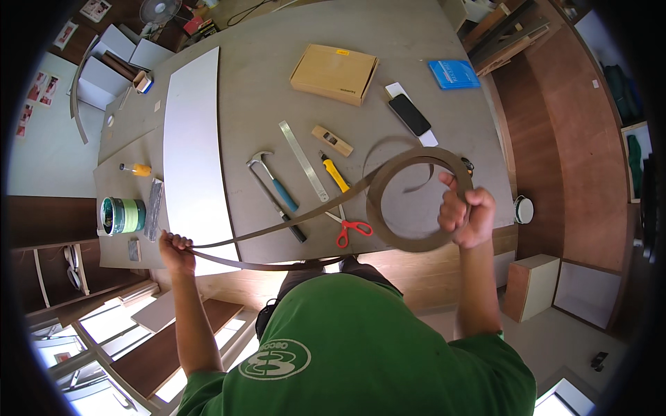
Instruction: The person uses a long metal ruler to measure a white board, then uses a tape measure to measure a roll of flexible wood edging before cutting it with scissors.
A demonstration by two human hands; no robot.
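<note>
My right hand (466, 213) grips the outer side of a large roll of brown edge banding (415, 244), held above the right part of the table. From the roll a banding strip (298, 223) runs left across to my left hand (177, 252). The left fingers are closed around it, and a second length sags back along the table's near edge. Under the left hand's side lies a long white board (194, 139). Red-handled scissors (356, 227) lie beside the roll, near a yellow utility knife (334, 172) and a steel ruler (303, 161).
A hammer (284, 195) and small wooden plane (332, 140) lie mid-table. Farther back are a cardboard box (334, 73), a phone (410, 114) and a blue packet (454, 73). At left stand a green-labelled tub (130, 215) and a small orange-yellow bottle (141, 170).
</note>
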